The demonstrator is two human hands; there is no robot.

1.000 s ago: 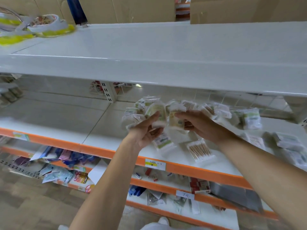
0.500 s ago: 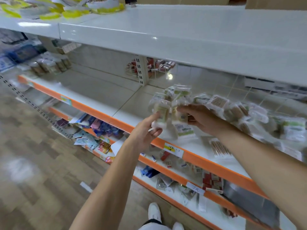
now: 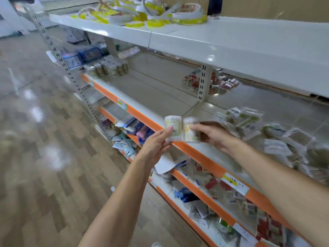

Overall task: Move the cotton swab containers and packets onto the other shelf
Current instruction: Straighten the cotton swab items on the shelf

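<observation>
My left hand (image 3: 156, 145) grips a clear round cotton swab container (image 3: 173, 128) with a pale green label. Beside it, my right hand (image 3: 211, 135) grips a second such container (image 3: 191, 130) with a yellowish label. Both tubs are held upright, side by side, in front of the orange edge of the middle shelf (image 3: 201, 154). A blurred heap of cotton swab packets (image 3: 249, 122) lies on that shelf to the right, behind my right arm. Farther left on the same shelf level stands a group of cotton swab containers (image 3: 110, 67).
The white top shelf (image 3: 231, 45) carries yellow and white rolls (image 3: 142, 13) at its left end. Lower orange-edged shelves (image 3: 222, 216) hold mixed small packets. A perforated upright (image 3: 202, 82) splits the shelf bays. Wooden floor (image 3: 44, 139) lies to the left.
Both hands have pulled back from the packet heap, each with a round container, to the shelf's front edge. The view has swung left, and the far group of containers has come into sight.
</observation>
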